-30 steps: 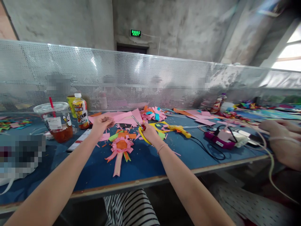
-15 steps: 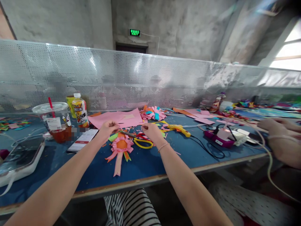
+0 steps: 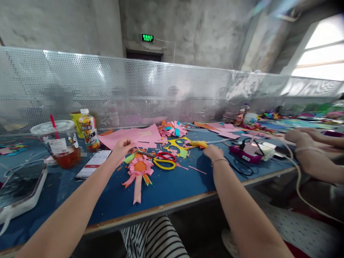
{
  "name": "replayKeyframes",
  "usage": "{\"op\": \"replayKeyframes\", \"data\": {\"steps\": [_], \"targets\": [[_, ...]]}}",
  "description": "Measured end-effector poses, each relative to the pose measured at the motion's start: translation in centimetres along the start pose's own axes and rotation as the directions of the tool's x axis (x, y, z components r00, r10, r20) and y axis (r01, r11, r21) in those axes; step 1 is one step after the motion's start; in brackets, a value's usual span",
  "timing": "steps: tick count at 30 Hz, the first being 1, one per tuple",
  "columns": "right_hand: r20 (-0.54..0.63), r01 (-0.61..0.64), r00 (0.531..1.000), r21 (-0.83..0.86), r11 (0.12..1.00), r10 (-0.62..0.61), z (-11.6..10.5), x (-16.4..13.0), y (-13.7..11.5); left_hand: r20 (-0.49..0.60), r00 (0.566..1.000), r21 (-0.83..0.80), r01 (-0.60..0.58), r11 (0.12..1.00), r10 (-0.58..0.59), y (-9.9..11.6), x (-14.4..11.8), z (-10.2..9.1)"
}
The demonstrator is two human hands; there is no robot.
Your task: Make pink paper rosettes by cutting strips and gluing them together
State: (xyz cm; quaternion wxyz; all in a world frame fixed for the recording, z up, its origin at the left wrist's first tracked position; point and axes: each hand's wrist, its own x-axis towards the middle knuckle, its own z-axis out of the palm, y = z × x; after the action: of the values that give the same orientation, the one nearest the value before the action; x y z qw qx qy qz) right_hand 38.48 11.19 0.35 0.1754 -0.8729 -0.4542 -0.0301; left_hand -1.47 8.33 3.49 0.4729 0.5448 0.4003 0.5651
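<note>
A pink and orange paper rosette [image 3: 139, 168] with trailing ribbon tails lies flat on a blue worktable [image 3: 166, 186]. Just behind the rosette, the person's left hand [image 3: 123, 147] is closed in a pinch on a small paper scrap [image 3: 129, 144]. Just right of the rosette lie scissors [image 3: 164, 160] with yellow and red handles, touched by neither hand. Further right of the rosette, the right hand [image 3: 212, 152] hovers palm down with its fingers loosely curled, holding nothing, close beside a yellow glue gun [image 3: 200, 144] whose black cord runs on rightward. Behind the rosette lie pink paper sheets [image 3: 134, 135]; to its left are a phone [image 3: 94, 163], a lidded drink cup [image 3: 60, 145] and a juice bottle [image 3: 89, 129]. Far to the rosette's right, another person's hands [image 3: 303, 141] work. If gluing comes now, it would likely go best to grip the gun by its handle, keep the cord clear of the rosette, and hold the scrap steady at its edge, away from hot glue.
</note>
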Motion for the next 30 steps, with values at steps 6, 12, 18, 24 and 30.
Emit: {"op": "replayKeyframes", "data": {"steps": [6, 12, 18, 24, 30], "targets": [[0.013, -0.029, 0.999, -0.028, 0.999, 0.029, 0.1, 0.0, 0.4, 0.017, 0.999, 0.007, 0.037, 0.999, -0.037, -0.2, -0.1, 0.1], [0.020, -0.078, 0.997, 0.080, 0.994, 0.077, -0.7, -0.7, -0.3, 0.010, 0.999, -0.022, 0.037, 0.999, -0.037, -0.4, 0.0, 0.1], [-0.153, 0.100, 0.987, 0.287, 0.953, -0.058, -1.3, -1.5, -1.8, 0.013, 1.000, -0.023, 0.008, 1.000, -0.008, -1.2, 0.2, 0.1], [-0.318, 0.274, 0.933, 0.322, 0.906, -0.169, -0.9, -1.6, -2.8, 0.020, 1.000, -0.012, 0.010, 1.000, -0.010, -1.6, 0.3, 0.1], [-0.376, 0.377, 0.888, 0.267, 0.887, -0.264, -0.7, -2.1, -2.9, 0.025, 1.000, 0.012, 0.018, 1.000, -0.018, -1.3, 0.3, 0.2]]}}
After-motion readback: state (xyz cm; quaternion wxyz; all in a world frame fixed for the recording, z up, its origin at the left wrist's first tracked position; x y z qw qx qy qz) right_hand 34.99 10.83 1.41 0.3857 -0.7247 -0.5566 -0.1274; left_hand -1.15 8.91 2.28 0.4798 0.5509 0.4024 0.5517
